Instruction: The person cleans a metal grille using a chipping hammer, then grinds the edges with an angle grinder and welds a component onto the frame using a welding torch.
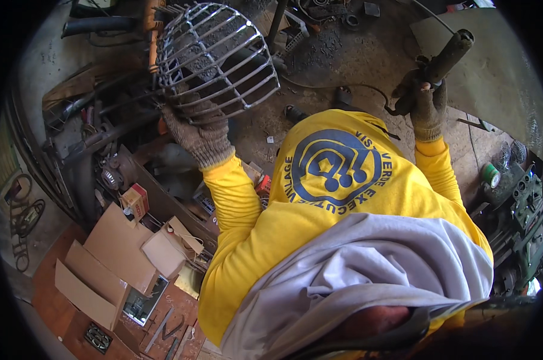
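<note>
My left hand (198, 133), in a knitted work glove, is closed on the lower edge of a rounded cage of bare metal bars (247, 63). Its fingertips are partly hidden among the bars. The cage is up at the left, beside an orange metal upright (153, 42). Out to the right, my gloved right hand (428, 108) grips a dark, tube-shaped tool (451, 57) that points up and to the right. A thin cord runs to the tool's far end. The tool's exact kind cannot be made out.
A workbench (97, 141) cluttered with tools and metal parts stands on the left. Below are open cardboard boxes (112, 240) and hand tools. A pale sheet (493, 72) lies at the far right, above green machinery (523, 210). A cable (331, 87) crosses the stained floor near my feet.
</note>
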Demonstrator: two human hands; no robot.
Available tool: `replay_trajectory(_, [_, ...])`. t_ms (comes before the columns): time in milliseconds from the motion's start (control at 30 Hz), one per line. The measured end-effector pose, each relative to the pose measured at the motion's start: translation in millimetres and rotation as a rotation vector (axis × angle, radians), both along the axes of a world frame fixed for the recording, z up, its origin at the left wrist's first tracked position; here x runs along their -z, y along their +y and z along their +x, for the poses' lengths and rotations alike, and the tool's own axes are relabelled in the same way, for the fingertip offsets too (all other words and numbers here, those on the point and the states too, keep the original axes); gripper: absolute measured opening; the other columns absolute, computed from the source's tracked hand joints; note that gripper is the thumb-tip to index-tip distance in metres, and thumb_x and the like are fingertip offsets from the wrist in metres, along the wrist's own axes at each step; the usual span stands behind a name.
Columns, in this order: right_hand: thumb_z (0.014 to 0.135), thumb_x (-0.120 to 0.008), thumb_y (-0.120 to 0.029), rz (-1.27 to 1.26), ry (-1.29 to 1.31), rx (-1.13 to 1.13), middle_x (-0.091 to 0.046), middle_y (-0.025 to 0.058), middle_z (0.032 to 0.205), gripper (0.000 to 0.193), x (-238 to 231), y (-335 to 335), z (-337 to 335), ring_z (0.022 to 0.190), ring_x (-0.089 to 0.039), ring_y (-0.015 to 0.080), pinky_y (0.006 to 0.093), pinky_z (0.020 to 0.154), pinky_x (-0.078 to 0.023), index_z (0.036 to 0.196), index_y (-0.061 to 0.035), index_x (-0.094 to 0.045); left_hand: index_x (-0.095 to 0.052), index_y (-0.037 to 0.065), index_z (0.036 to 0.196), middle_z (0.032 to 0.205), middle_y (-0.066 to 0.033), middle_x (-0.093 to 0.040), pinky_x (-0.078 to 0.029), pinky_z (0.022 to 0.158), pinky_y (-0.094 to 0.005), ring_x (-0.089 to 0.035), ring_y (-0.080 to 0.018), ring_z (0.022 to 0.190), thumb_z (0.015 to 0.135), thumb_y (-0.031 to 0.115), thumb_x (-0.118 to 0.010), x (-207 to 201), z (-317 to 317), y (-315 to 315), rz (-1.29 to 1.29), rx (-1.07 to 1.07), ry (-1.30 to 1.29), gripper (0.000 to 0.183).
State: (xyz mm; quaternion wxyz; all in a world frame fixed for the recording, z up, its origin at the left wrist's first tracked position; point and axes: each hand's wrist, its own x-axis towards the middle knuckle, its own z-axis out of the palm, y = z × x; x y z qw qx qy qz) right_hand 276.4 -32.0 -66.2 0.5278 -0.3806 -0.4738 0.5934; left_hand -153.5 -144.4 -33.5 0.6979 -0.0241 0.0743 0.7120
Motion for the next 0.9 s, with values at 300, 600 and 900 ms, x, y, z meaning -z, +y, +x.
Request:
replay_trajectory(300, [0.091,-0.066,-0.023,-0.017,-0.102,-0.130,-0.062,0.0072,0.087,0.052,6,-22,-17,0.070,-0.059,0.0127,0.0246,0.064,-0.050,0.130,0.0050,-0.044,-0.060,0.012,0.108,0.083,-0.0005,-0.061,-0.047,0.053,-0.0231,-0.055,-0.0084,0.062,0.091,0.044,-0.061,9,25,-4,-0.627,-0.520,0.396,0.036])
replay_trajectory(600, [0.093,-0.065,-0.024,0.185,-0.513,-0.162,-0.063,0.0059,0.089,0.048,-23,4,-33,0.073,-0.061,0.0114,0.0230,0.064,-0.051,0.128,0.0045,-0.048,-0.062,0.008,0.111,0.109,-0.0113,-0.068,-0.057,0.085,-0.0394,-0.067,-0.0234,0.096,0.094,0.037,-0.058,48,6,12,-0.532,-0.656,0.442,0.034])
replay_trajectory(900, [0.093,-0.064,-0.016,0.313,-0.858,-0.191,-0.065,0.0073,0.093,0.037,-53,30,-48,0.079,-0.063,0.0113,0.0241,0.067,-0.053,0.123,0.0021,-0.051,-0.061,0.006,0.113,0.112,-0.0131,-0.067,-0.059,0.080,-0.0417,-0.068,-0.0265,0.092,0.094,0.034,-0.058,26,29,13,-0.531,-0.662,0.449,0.034])
